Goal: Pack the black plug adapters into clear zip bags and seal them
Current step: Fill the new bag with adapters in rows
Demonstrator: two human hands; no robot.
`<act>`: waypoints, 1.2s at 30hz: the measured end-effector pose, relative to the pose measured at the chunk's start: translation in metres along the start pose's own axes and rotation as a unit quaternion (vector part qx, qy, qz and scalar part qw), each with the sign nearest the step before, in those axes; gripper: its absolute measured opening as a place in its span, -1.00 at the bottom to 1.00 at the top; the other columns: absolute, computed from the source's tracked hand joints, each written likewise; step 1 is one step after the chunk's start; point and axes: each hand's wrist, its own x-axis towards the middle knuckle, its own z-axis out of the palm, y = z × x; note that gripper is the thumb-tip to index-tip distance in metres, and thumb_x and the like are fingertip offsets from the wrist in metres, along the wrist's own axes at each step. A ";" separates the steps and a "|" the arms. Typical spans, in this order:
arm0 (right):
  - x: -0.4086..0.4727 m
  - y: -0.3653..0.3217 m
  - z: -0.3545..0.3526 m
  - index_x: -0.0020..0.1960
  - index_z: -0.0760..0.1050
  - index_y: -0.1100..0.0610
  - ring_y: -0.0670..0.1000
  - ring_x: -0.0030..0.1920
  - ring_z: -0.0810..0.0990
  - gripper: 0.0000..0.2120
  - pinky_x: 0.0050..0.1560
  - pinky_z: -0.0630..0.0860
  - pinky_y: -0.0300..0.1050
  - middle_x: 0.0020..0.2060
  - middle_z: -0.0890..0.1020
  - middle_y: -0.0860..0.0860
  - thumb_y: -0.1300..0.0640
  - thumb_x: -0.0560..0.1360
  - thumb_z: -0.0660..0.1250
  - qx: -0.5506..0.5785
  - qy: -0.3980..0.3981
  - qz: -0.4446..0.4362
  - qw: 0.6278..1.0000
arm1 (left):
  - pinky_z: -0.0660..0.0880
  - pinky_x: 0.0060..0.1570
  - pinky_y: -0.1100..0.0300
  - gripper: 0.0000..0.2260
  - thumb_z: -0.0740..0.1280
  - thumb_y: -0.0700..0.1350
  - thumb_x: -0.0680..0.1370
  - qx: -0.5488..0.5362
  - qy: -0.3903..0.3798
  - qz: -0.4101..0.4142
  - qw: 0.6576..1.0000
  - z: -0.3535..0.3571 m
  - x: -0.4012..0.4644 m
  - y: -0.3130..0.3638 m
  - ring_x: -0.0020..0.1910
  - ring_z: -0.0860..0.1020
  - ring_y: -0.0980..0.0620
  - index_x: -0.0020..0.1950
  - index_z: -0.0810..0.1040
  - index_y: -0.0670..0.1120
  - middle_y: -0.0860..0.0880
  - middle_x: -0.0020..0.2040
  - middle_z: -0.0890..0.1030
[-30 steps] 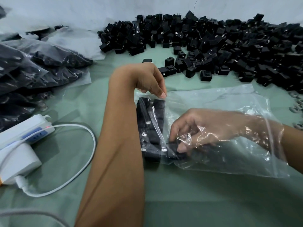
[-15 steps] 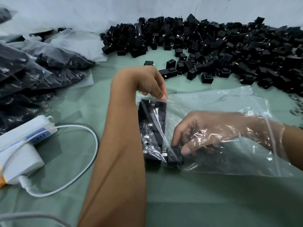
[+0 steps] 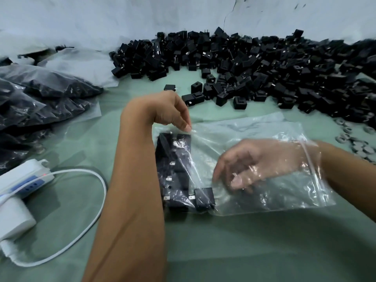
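Your left hand (image 3: pixel 173 112) pinches the bag (image 3: pixel 264 192) corner; your right hand (image 3: pixel 254 165) sits inside, fingers loosely curled, empty, just beside the adapters (image 3: pixel 179 171).

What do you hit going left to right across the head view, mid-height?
White charger → white cable → left forearm → adapters in the clear zip bag → right hand inside the bag.
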 end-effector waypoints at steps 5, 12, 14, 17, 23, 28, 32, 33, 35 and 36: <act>-0.072 0.029 -0.022 0.32 0.55 0.27 0.08 0.19 0.67 -0.74 0.21 0.59 -0.09 0.16 0.69 0.09 0.34 0.65 0.26 0.003 0.033 0.084 0.996 | 0.39 -0.19 0.18 -0.92 0.61 -0.16 0.39 0.004 0.018 -0.005 1.000 0.004 0.003 0.004 -0.20 0.55 0.11 -0.20 0.75 -0.02 0.20 -0.40 0.62; -0.118 0.006 -0.076 0.06 0.65 0.07 0.09 -0.26 0.76 -0.88 -0.39 0.62 -0.15 -0.21 0.76 0.02 0.08 0.62 0.35 -0.133 0.278 0.319 0.896 | 0.49 -0.16 0.19 -0.93 0.59 -0.09 0.45 -0.003 0.039 -0.034 0.999 0.009 0.007 0.006 -0.15 0.54 0.05 -0.15 0.73 0.01 0.07 -0.19 0.64; -0.092 -0.014 -0.085 0.03 0.63 0.01 -0.04 -0.36 0.72 -0.91 -0.47 0.54 -0.22 -0.27 0.74 -0.10 0.08 0.63 0.34 -0.213 0.398 0.273 0.850 | 0.50 -0.10 0.15 -0.94 0.57 -0.07 0.47 -0.007 0.052 -0.038 0.998 0.009 0.007 0.004 -0.09 0.58 0.04 -0.13 0.72 0.03 0.05 -0.10 0.65; -0.022 -0.043 -0.085 -0.01 0.64 -0.01 -0.14 -0.37 0.69 -0.91 -0.46 0.55 -0.26 -0.27 0.73 -0.08 0.10 0.62 0.36 -0.244 0.444 0.158 0.848 | 0.52 -0.08 0.12 -0.96 0.55 -0.02 0.49 0.010 0.050 -0.035 0.998 0.006 0.004 0.001 -0.07 0.63 0.05 -0.14 0.72 0.07 0.06 -0.10 0.68; 0.107 -0.028 -0.092 0.59 0.25 -0.02 0.19 0.52 0.20 -0.42 0.47 0.31 0.23 0.54 0.32 0.06 0.18 0.61 0.32 -0.520 0.259 0.153 0.800 | 0.43 -0.23 0.20 -0.96 0.51 -0.07 0.53 -0.014 0.082 -0.006 0.997 0.001 0.000 0.003 -0.21 0.57 0.07 -0.07 0.73 -0.01 0.03 -0.23 0.65; 0.133 -0.011 -0.100 0.50 0.38 -0.16 0.13 0.50 0.22 -0.55 0.48 0.12 0.32 0.46 0.41 -0.02 0.09 0.64 0.28 -0.582 0.239 0.141 0.764 | 0.43 -0.28 0.23 -0.95 0.51 -0.07 0.53 -0.028 0.104 -0.007 0.994 0.000 0.000 -0.001 -0.27 0.56 0.11 -0.13 0.71 0.01 0.02 -0.26 0.65; 0.112 -0.013 -0.094 0.40 0.51 -0.09 0.10 0.25 0.47 -0.66 0.34 0.29 0.10 0.18 0.53 0.01 0.11 0.64 0.30 -0.550 0.316 0.073 0.770 | 0.56 -0.09 0.11 -0.94 0.51 -0.08 0.52 -0.005 0.094 0.007 0.996 0.000 0.003 0.005 -0.22 0.58 0.05 -0.15 0.73 0.03 -0.01 -0.20 0.68; 0.099 -0.013 -0.092 0.39 0.52 -0.05 0.10 0.20 0.50 -0.67 0.30 0.37 0.05 0.16 0.52 0.02 0.12 0.63 0.32 -0.483 0.370 0.066 0.791 | 0.56 -0.03 0.09 -0.92 0.51 -0.09 0.51 -0.010 0.093 0.020 0.995 0.002 0.004 0.010 -0.21 0.58 0.04 -0.17 0.73 0.05 0.00 -0.22 0.67; 0.067 -0.011 -0.090 0.32 0.58 0.04 0.05 0.04 0.53 -0.70 0.19 0.46 -0.06 0.10 0.50 0.03 0.15 0.60 0.39 -0.331 0.503 0.044 0.797 | 0.53 -0.06 0.13 -0.88 0.53 -0.13 0.50 -0.031 0.088 0.056 0.994 0.006 0.006 0.025 -0.25 0.55 0.07 -0.21 0.73 0.07 0.10 -0.32 0.62; 0.048 -0.007 -0.086 0.27 0.62 0.07 0.01 -0.04 0.53 -0.73 0.13 0.48 -0.09 0.07 0.51 0.02 0.14 0.58 0.42 -0.274 0.565 0.031 0.777 | 0.50 -0.10 0.17 -0.87 0.53 -0.15 0.50 -0.034 0.083 0.080 0.993 0.010 0.007 0.035 -0.29 0.52 0.10 -0.21 0.73 0.07 0.14 -0.38 0.58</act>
